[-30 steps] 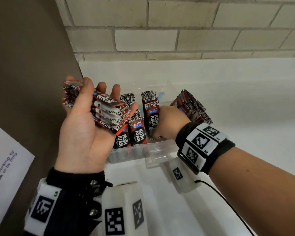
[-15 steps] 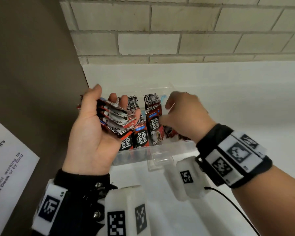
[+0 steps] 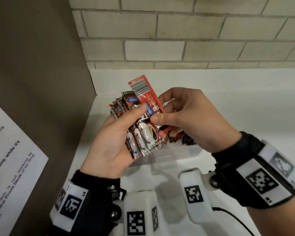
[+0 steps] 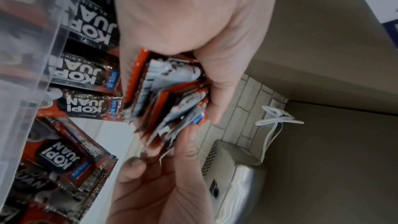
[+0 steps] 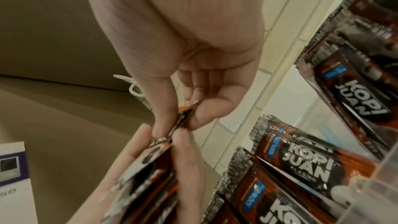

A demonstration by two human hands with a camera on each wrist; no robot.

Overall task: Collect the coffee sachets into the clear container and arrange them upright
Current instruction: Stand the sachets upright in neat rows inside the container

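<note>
While the left hand [image 3: 112,133] grips the fanned bundle [image 3: 140,133], the right hand [image 3: 191,120] pinches 1 sachet [image 3: 144,92] free.
Draw it straight up, thumb and fingers [image 5: 200,117] closed on its edge, then stand it among the sachets in the clear container [image 3: 186,149] on the counter [image 3: 245,103] just below.

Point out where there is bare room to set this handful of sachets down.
Bare white countertop runs right of the clear container, up to the brick wall, with a strip behind the container. Crowded: the container holds sachets, and both the left hand and right hand hover over it.
</note>
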